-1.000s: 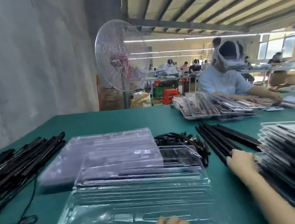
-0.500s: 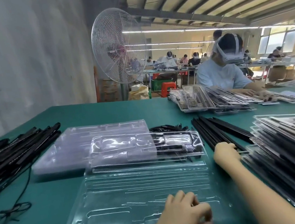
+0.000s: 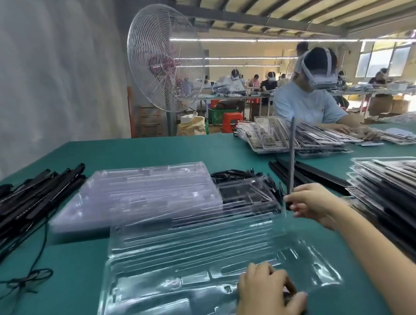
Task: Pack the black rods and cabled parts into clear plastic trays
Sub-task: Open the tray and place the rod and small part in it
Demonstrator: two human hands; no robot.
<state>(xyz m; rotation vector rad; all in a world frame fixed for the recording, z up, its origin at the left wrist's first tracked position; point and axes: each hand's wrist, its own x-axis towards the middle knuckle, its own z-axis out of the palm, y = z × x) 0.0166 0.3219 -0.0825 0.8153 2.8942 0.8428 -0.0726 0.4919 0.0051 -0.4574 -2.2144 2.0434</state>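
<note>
An open clear plastic tray [image 3: 188, 265] lies in front of me on the green table. My left hand [image 3: 267, 300] sits at its near edge, fingers curled onto the plastic; a small dark bit shows under the fingertips. My right hand [image 3: 316, 204] pinches the lower end of one black rod [image 3: 292, 158], which stands almost upright over the tray's right far corner. More black rods [image 3: 312, 174] lie behind that hand. Black cabled parts [image 3: 232, 175] lie behind the tray.
A stack of clear trays [image 3: 138, 191] sits at the centre left. Long black rods with cables [image 3: 22, 201] are piled at the left edge. Filled trays [image 3: 411, 196] are stacked at the right. Another person [image 3: 309, 99] works across the table. A standing fan [image 3: 165, 69] is behind.
My right hand has lifted one rod off the pile and tipped it upright. The upper clear tray has settled lower, and my left hand stays on the near edge.
</note>
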